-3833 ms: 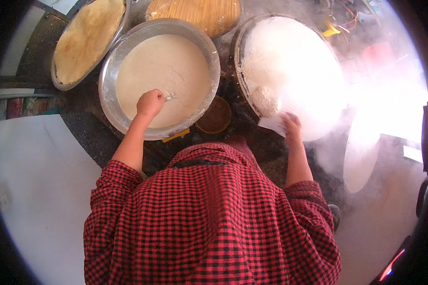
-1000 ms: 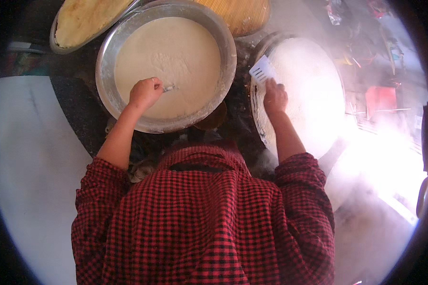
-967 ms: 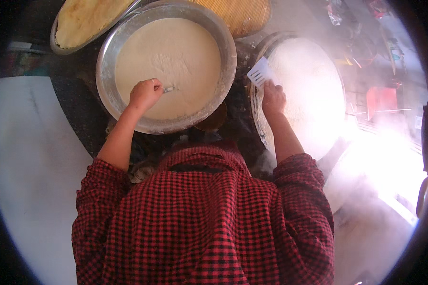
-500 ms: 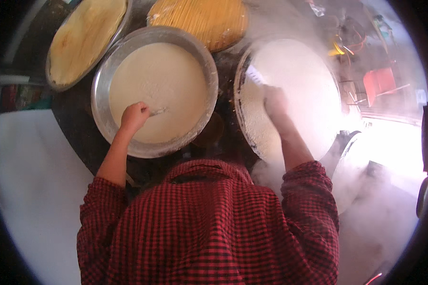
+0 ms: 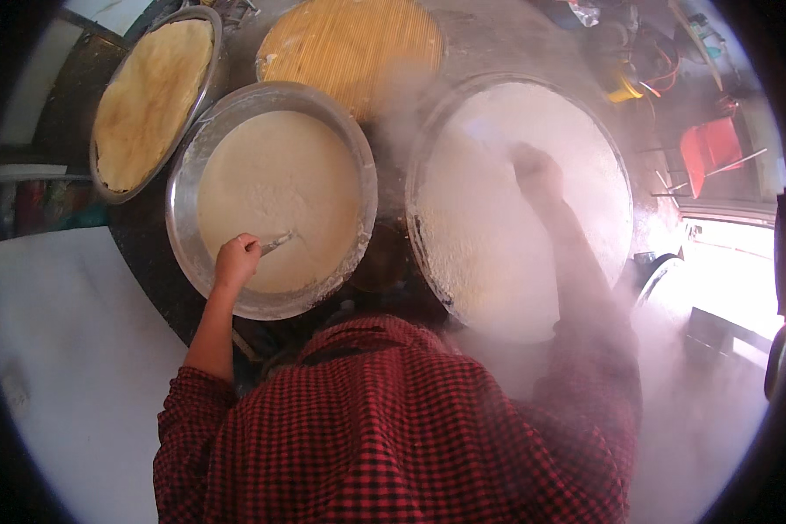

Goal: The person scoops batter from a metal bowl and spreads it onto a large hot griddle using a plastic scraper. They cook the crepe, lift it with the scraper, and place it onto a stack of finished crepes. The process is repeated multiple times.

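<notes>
A wide metal basin (image 5: 363, 175) holds pale, thin batter (image 5: 279, 175). Over its near left part, my left hand (image 5: 237, 260) is closed around the handle of a batter-coated utensil (image 5: 278, 242), whose far end dips into the batter; its shape is hidden there. To the right is a large round griddle (image 5: 413, 188) with a white layer (image 5: 585, 157) spread over it. Thick steam blurs it. Above the middle of that layer, my right hand (image 5: 537, 175) is closed on a pale, flat scraper-like tool (image 5: 482, 131), faint through the steam.
Beyond the basin lies a round slatted mat (image 5: 349, 48). At far left, a metal tray (image 5: 208, 96) carries a browned flatbread (image 5: 153, 105). A white surface (image 5: 79, 341) lies at left. A red chair (image 5: 712, 153) and a yellow container (image 5: 622, 86) stand at far right.
My right hand has moved right across the griddle with the pale tool, and steam now veils that arm more. My left hand stays at the basin's near left, with more of the utensil showing.
</notes>
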Available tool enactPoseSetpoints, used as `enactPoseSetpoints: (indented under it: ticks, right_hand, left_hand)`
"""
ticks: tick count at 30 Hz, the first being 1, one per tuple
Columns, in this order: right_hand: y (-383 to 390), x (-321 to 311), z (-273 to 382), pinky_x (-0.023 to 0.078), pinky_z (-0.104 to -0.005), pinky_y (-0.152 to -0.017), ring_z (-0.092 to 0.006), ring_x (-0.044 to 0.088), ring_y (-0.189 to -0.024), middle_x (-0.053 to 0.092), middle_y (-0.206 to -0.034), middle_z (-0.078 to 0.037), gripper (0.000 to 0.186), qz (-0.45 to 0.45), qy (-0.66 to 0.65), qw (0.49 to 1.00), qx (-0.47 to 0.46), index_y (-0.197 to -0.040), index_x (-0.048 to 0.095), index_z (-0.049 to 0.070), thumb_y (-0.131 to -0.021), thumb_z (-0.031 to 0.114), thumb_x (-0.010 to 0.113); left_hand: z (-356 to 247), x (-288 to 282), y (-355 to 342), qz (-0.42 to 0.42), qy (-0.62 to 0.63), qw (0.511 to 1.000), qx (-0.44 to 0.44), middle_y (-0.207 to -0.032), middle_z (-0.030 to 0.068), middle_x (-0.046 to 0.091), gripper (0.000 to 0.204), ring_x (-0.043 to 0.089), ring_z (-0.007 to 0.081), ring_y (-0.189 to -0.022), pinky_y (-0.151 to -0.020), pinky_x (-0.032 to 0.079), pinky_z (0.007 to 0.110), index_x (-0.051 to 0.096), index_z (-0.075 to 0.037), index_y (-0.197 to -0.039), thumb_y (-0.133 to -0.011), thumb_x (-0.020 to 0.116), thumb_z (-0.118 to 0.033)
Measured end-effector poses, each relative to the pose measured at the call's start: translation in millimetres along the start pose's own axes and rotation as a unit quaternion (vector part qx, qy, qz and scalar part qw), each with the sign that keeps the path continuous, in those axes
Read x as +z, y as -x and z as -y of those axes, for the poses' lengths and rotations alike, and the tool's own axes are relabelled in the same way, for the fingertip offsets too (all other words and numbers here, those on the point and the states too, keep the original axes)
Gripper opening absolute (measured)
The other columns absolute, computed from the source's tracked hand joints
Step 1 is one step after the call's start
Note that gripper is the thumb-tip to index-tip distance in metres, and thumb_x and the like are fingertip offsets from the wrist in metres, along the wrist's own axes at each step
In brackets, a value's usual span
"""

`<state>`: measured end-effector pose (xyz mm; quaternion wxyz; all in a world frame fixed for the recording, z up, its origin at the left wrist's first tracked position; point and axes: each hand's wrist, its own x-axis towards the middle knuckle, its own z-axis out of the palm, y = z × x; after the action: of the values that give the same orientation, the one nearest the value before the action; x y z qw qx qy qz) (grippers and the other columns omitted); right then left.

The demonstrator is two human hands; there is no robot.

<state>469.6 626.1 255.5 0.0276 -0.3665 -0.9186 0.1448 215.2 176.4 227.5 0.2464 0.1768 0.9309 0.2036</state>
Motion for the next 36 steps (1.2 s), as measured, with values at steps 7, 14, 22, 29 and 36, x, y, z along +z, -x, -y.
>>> enactPoseSetpoints:
  ticks: [7, 14, 22, 29, 36]
  right_hand:
    - [-89, 46, -27, 0.047, -0.0401, -0.076, -0.0303, 0.058, -0.088, 0.06, -0.093, -0.014, 0.026, -0.045, 0.109, 0.993, 0.01, -0.098, 0.059, 0.012, -0.087, 0.022, 0.037]
    - [-94, 94, -28, 0.046, -0.0406, -0.078, -0.0278, 0.058, -0.089, 0.06, -0.092, -0.013, 0.023, 0.015, 0.152, 0.988, -0.02, -0.097, 0.055, 0.008, -0.086, 0.018, 0.038]
    - [-48, 56, 14, 0.048, -0.0409, -0.073, -0.0309, 0.059, -0.086, 0.059, -0.096, -0.014, 0.02, 0.024, 0.089, 0.99, -0.11, -0.094, 0.061, 0.01, -0.081, 0.012, 0.045]
    - [-94, 12, -25, 0.049, -0.0403, -0.075, -0.0303, 0.059, -0.086, 0.063, -0.085, -0.014, 0.023, -0.081, 0.073, 0.99, 0.089, -0.094, 0.063, 0.012, -0.082, 0.013, 0.044]
    - [-33, 56, 30, 0.051, -0.0383, -0.069, -0.0268, 0.059, -0.086, 0.063, -0.085, -0.009, 0.016, -0.038, 0.112, 0.988, -0.097, -0.082, 0.064, 0.01, -0.075, 0.012, 0.049]
  left_hand:
    - [2, 10, 2, -0.019, -0.035, 0.999, -0.013, -0.068, 0.013, 0.063, 0.019, 0.062, 0.0244, -0.058, -0.059, 0.048, 0.033, 0.064, -0.005, -0.087, -0.077, 0.055, -0.019]
    - [-3, 13, 5, -0.012, -0.051, 0.999, -0.011, -0.073, 0.0161, 0.063, 0.021, 0.062, 0.0287, -0.069, -0.063, 0.048, 0.036, 0.064, -0.005, -0.088, -0.076, 0.056, -0.02]
    - [-7, 16, 4, -0.023, -0.071, 0.997, -0.019, -0.078, 0.0144, 0.064, 0.021, 0.062, 0.0287, -0.074, -0.066, 0.047, 0.036, 0.064, -0.006, -0.087, -0.076, 0.056, -0.021]
    - [-6, 20, 8, -0.04, -0.046, 0.998, -0.01, -0.077, 0.0142, 0.063, 0.02, 0.062, 0.0292, -0.072, -0.066, 0.047, 0.036, 0.065, -0.006, -0.086, -0.076, 0.055, -0.022]
    - [-19, 18, 5, -0.009, -0.083, 0.996, 0.017, -0.075, 0.0145, 0.063, 0.021, 0.062, 0.0278, -0.069, -0.064, 0.047, 0.036, 0.064, -0.006, -0.085, -0.076, 0.054, -0.022]
